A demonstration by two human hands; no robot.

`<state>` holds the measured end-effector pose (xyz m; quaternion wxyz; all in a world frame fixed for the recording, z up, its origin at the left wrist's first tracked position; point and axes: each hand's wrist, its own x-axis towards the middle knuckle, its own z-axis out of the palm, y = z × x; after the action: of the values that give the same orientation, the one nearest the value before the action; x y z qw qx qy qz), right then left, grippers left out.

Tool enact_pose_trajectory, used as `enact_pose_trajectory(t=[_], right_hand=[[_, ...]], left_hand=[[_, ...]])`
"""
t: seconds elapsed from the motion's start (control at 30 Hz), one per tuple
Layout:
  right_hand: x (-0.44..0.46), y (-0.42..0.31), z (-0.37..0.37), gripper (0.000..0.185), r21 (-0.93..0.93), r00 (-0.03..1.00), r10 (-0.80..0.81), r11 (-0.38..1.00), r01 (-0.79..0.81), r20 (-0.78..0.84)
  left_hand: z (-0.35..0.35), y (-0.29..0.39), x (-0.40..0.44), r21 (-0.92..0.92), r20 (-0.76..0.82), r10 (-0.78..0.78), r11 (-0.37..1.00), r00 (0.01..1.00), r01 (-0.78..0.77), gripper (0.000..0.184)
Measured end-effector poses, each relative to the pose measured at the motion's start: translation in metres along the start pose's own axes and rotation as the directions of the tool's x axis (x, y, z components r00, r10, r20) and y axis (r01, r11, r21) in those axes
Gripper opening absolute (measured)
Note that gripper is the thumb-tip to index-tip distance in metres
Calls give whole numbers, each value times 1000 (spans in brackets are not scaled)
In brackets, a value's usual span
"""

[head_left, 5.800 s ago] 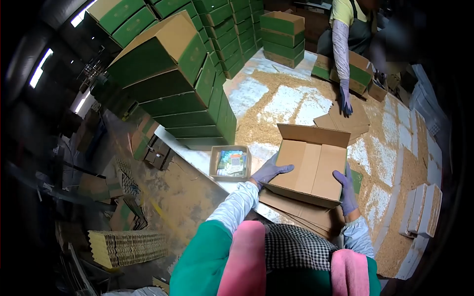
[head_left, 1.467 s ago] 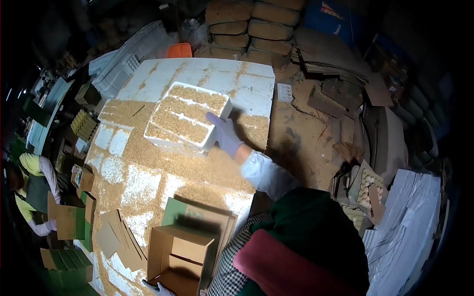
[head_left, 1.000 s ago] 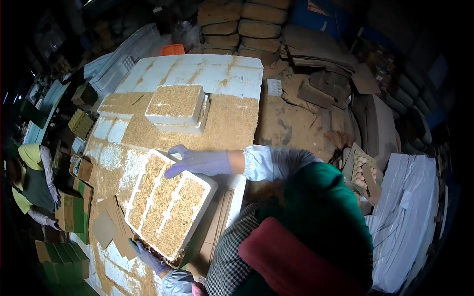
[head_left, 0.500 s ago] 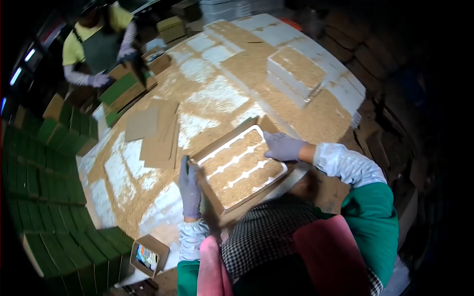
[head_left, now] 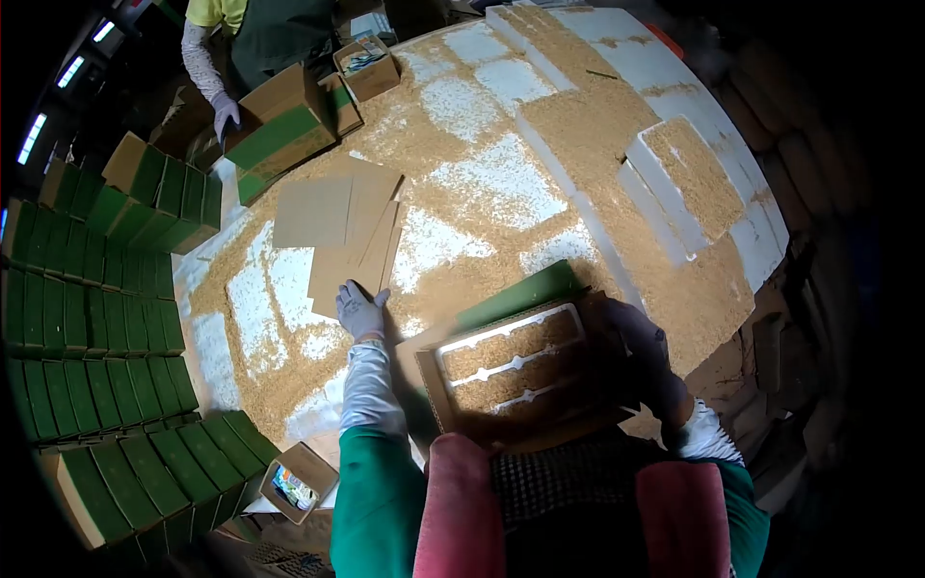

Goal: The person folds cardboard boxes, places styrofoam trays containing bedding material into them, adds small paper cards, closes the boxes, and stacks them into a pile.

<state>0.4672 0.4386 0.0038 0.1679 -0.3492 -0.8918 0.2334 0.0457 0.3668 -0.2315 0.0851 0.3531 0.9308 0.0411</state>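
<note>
My gloved left hand [head_left: 361, 310] reaches forward with its fingers apart, at the near edge of some flat cardboard sheets [head_left: 332, 270]. Close to my body is an open cardboard box [head_left: 430, 390] with a green flap. Inside it a white divided tray [head_left: 515, 363] is filled with tan, sawdust-like grains. My right hand [head_left: 644, 354], also gloved and in shadow, is bent around the box's right side. Its fingertips are partly hidden there.
Green-and-brown boxes [head_left: 106, 405] stand in rows at left. A small carton [head_left: 313, 467] holds packets. White foam blocks [head_left: 684, 183] sit on the grain-covered table [head_left: 496, 183] at right. Across it, a co-worker's hand [head_left: 225, 114] touches another box [head_left: 284, 125].
My left hand has left the box's left side and moved to the cardboard sheets. My right hand has shifted along the box's right side, and the box now sits lower and more level in view.
</note>
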Motion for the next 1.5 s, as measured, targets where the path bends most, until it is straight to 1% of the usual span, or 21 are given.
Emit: enact_pose_trajectory(t=[0.07, 0.13, 0.17, 0.27, 0.37, 0.43, 0.47, 0.53, 0.6, 0.67, 0.73, 0.8, 0.9, 0.97, 1.0, 1.17, 1.27, 1.33, 1.37, 1.43, 1.5], right_hand=[[3, 8, -3, 36, 78, 992, 123, 989, -124, 12], [-2, 20, 13, 40, 261, 993, 16, 965, 15, -116], [3, 27, 16, 40, 269, 994, 2, 963, 28, -110], [41, 14, 3, 46, -33, 972, -214, 977, 212, -93], [99, -48, -26, 44, -360, 897, -415, 869, 341, -151], [106, -63, -18, 44, -481, 808, -575, 748, 458, -124], [102, -48, -13, 46, -290, 827, -561, 799, 527, -44], [89, -46, -8, 52, -109, 818, -575, 812, 573, 18], [61, -30, -6, 47, 10, 889, -448, 892, 451, -99], [29, 6, -3, 36, 220, 942, -208, 938, 268, -263], [0, 52, 1, 28, 323, 932, 13, 940, 112, -363], [-9, 19, 4, 28, 616, 862, 301, 787, 17, -408], [-20, -3, -3, 29, 469, 904, 305, 872, -138, -300], [-28, 0, -1, 29, 390, 931, 199, 918, -68, -306], [-33, -1, -2, 29, 321, 951, 99, 947, 0, -291], [-45, 5, 3, 32, 500, 944, 116, 864, 58, -310], [-50, 3, -3, 31, 488, 946, 101, 870, 65, -307], [-50, -14, -11, 33, 420, 955, 134, 907, -11, -263], [-47, -21, -10, 36, 329, 948, 8, 939, 102, -318], [-40, -40, -12, 42, 111, 901, -229, 951, 287, -368], [-37, -61, -17, 46, -22, 864, -347, 931, 364, -365]], left_hand=[[6, -5, 2, 135, 5, 137, 981, 991, -136, 81], [-17, -5, 0, 188, 174, 236, 945, 956, -267, 64], [-34, -6, -9, 213, 57, 396, 892, 917, -399, 45], [-129, 18, -51, 83, -58, 514, 857, 856, -509, 34], [-225, 59, -122, 59, -209, 738, 664, 642, -745, 30], [-255, 65, -165, 9, -266, 766, 609, 586, -793, 33], [-261, 56, -184, -48, -288, 747, 613, 599, -788, 35], [-249, 15, -211, -282, -466, 499, 699, 731, -657, 36], [-216, -56, -235, -487, -452, 16, 833, 892, -262, 31], [-159, -165, -255, -486, -412, -428, 850, 804, 204, 24], [-137, -247, -281, -407, -297, -647, 751, 702, 520, 22], [-97, -310, -284, -298, -208, -696, 714, 687, 633, 41], [-73, -333, -281, -204, -220, -677, 736, 702, 646, 56], [-83, -340, -279, -283, -21, -728, 662, 686, 694, 56], [-74, -347, -284, -352, -73, -733, 654, 677, 670, 47], [-93, -334, -292, -491, -38, -748, 592, 663, 639, 34], [-101, -334, -296, -357, -184, -717, 686, 672, 634, 35], [-123, -315, -290, -420, -225, -632, 749, 741, 511, 34], [-162, -264, -286, -538, -266, -553, 765, 790, 354, 28], [-197, -161, -269, -796, -381, -340, 594, 860, -118, 13], [-221, -56, -270, -793, -388, -44, 525, 921, -309, 9]])
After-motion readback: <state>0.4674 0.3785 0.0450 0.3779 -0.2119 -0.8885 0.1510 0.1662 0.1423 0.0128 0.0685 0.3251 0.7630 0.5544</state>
